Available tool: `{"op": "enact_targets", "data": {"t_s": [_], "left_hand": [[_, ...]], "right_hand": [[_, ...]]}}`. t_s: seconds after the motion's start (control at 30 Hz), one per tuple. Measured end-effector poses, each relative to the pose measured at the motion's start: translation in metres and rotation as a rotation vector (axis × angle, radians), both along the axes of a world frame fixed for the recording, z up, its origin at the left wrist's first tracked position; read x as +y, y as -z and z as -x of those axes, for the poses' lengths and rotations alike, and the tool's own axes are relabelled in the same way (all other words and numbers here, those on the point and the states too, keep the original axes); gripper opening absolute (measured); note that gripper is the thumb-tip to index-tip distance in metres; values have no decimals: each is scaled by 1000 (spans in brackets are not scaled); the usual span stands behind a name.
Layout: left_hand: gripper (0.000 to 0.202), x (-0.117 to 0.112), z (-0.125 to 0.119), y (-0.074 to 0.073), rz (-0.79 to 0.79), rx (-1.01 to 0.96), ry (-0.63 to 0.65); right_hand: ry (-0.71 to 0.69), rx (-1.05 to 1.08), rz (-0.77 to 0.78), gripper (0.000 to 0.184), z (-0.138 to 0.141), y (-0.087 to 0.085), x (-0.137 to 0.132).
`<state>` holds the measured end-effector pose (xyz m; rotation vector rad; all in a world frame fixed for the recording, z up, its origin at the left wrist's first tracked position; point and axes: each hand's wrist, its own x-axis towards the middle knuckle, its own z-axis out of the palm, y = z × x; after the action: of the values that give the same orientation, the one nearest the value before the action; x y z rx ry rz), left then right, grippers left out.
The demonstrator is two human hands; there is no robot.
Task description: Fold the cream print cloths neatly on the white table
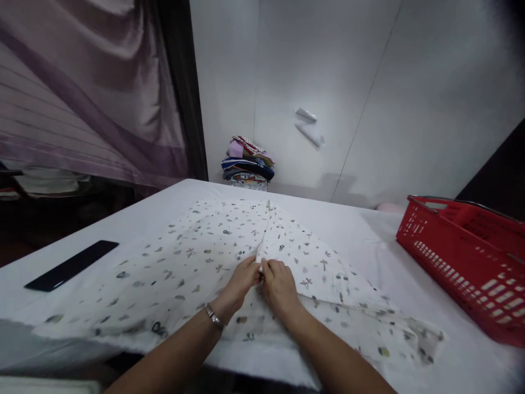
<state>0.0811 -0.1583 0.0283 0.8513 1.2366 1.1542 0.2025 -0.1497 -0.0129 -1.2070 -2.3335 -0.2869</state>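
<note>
A thin white cloth (221, 249) with a small printed pattern lies spread over the table. Its right part has a raised fold or seam running away from me to the far edge. My left hand (243, 280), with a metal bracelet at the wrist, pinches the cloth at the near end of that fold. Right beside it, my right hand (279, 284) has its fingers curled on the same spot of the cloth. The fingertips of both hands nearly meet and partly hide the pinched fabric. Toward the right, the cloth narrows into a crumpled corner.
A red plastic basket (467, 257) stands at the right of the white table (348, 227). A dark flat rectangular object (74, 265) lies at the left. Folded clothes (248, 164) are stacked by the back wall. A pinkish curtain (106, 82) hangs at the left.
</note>
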Motion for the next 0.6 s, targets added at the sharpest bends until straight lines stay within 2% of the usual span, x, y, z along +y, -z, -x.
{"op": "enact_targets", "data": {"t_s": [0.13, 0.23, 0.4, 0.5, 0.6], "left_hand": [[42, 11, -11, -9, -67, 119, -19], [49, 24, -22, -18, -82, 209, -61], [56, 47, -42, -38, -190, 303, -26], [57, 58, -51, -50, -249, 376, -25], [57, 62, -59, -60, -310, 499, -24]], "right_hand": [[57, 32, -65, 51, -1, -1, 10], [95, 67, -86, 54, -7, -8, 21], [165, 114, -137, 47, -26, -36, 39], [180, 109, -144, 48, -37, -55, 44], [192, 139, -145, 51, -42, -66, 45]]}}
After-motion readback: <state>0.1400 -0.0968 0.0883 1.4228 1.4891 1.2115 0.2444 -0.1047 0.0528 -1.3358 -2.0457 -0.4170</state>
